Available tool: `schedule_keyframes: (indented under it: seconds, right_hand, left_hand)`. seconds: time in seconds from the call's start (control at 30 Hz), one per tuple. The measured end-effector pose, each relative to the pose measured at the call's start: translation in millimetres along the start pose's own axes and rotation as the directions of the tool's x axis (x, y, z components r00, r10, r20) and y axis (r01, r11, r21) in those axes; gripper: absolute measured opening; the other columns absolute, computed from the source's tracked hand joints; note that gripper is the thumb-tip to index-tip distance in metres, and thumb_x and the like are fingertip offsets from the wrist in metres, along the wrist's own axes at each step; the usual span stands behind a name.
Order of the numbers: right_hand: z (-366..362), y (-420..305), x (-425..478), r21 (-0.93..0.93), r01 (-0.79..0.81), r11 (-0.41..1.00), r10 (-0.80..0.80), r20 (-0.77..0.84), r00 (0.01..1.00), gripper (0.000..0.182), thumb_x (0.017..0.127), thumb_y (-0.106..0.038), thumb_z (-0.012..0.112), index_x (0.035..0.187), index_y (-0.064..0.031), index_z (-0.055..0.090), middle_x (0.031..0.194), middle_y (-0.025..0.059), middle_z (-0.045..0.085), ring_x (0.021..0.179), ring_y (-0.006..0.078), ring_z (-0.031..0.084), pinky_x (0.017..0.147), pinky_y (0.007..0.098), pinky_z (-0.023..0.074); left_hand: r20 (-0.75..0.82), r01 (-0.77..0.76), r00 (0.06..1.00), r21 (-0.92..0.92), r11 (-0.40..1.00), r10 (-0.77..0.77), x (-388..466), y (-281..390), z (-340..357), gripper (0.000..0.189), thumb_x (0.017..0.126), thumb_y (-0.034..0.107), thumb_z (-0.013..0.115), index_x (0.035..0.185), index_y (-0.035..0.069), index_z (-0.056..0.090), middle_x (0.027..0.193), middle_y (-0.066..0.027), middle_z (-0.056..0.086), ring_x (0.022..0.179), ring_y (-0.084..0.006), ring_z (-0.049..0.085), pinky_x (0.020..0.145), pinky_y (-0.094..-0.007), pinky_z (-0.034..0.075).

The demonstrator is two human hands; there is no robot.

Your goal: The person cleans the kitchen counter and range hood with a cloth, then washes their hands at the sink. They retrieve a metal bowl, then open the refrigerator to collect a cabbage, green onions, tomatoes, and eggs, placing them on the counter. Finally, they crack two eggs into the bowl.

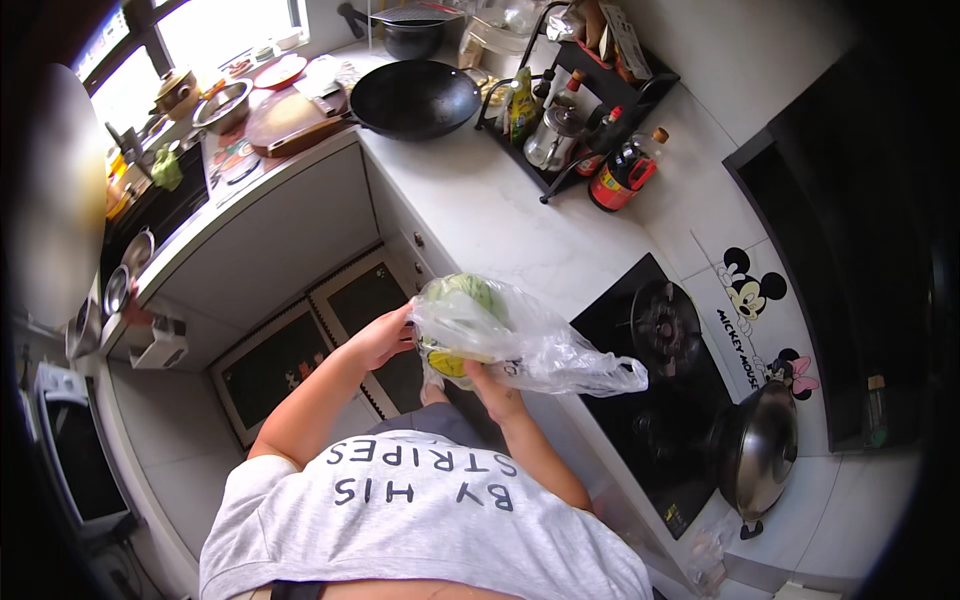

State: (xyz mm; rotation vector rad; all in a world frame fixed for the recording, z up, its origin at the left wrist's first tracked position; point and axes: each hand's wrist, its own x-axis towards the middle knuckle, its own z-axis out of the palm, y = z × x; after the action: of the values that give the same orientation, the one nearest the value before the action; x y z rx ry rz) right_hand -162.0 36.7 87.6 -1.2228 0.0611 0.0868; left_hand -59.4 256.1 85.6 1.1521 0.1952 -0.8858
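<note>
A clear plastic bag (547,330) is held up in front of my body, with a round pale-green vegetable (469,292) inside, possibly a cabbage. Lower in the bag shows a yellow patch (448,364), which I cannot make out clearly. My left hand (386,336) grips the bag's left side. Against its lower side is my right hand (491,390), thumb on the plastic and other fingers hidden beneath. The bag's loose handle end trails right, over the edge of the black gas hob (652,405).
On the white counter (487,202) stand a black wok (416,97) and a black rack (555,187) with bottles. A lidded pan (757,450) sits on the hob's right side. Left of the wok are a cutting board (285,120) and a metal bowl (223,107). Floor mats (274,367) lie below.
</note>
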Motion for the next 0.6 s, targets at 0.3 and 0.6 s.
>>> schedule_keyframes:
  seconds: [0.3, 0.6]
  right_hand:
    - [-46.9, -28.4, 184.8, -0.112, 0.046, 0.993, -0.042, 0.04, 0.998, 0.059, 0.083, -0.014, 0.076, 0.134, -0.0045, 0.048, 0.13, 0.0076, 0.053, 0.119, 0.0196, 0.05, 0.104, 0.0342, 0.0391]
    - [-51.8, -19.8, 285.3, -0.246, -0.025, 0.969, 0.014, -0.046, 0.999, 0.062, 0.083, -0.017, 0.076, 0.136, -0.0042, 0.046, 0.132, 0.0075, 0.052, 0.123, 0.0199, 0.047, 0.106, 0.0352, 0.0375]
  left_hand:
    - [0.227, -0.114, 0.967, -0.025, 0.993, 0.116, 172.8, 105.6, -9.4, 0.058, 0.096, 0.042, 0.053, 0.143, 0.012, 0.04, 0.137, -0.0035, 0.05, 0.125, -0.0164, 0.047, 0.107, -0.035, 0.035]
    - [0.169, -0.05, 0.985, 0.022, 0.999, 0.045, 252.0, 179.9, -39.9, 0.053, 0.102, 0.044, 0.036, 0.14, 0.008, 0.045, 0.134, -0.0058, 0.054, 0.123, -0.02, 0.05, 0.106, -0.0342, 0.037]
